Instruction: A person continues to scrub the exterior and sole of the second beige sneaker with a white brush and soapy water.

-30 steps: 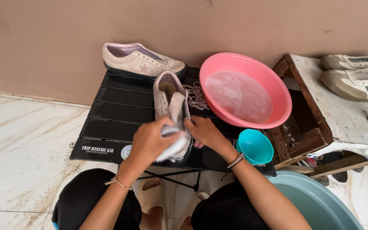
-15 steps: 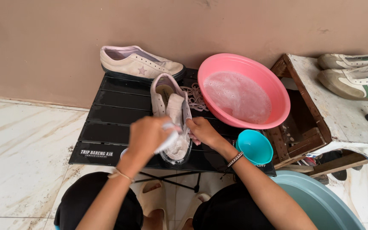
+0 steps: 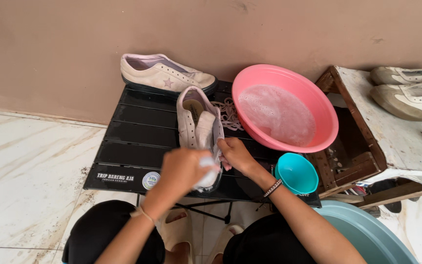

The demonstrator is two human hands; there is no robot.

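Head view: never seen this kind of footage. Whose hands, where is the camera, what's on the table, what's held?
No machine here: a person's two bare hands, filmed by a camera worn on their head, looking down. The left hand presses a white cloth onto the toe of a pale shoe; the right hand steadies that shoe's side. It stands on a black slatted table, with a second shoe, loose laces, a pink basin of soapy water and a small teal bowl.

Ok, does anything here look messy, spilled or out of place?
Mostly tidy. Loose shoelaces lie in a tangle on the black table between the shoe being wiped and the pink basin of soapy water. Dirt specks dot the marble floor by the table's corner. Nothing looks spilled.
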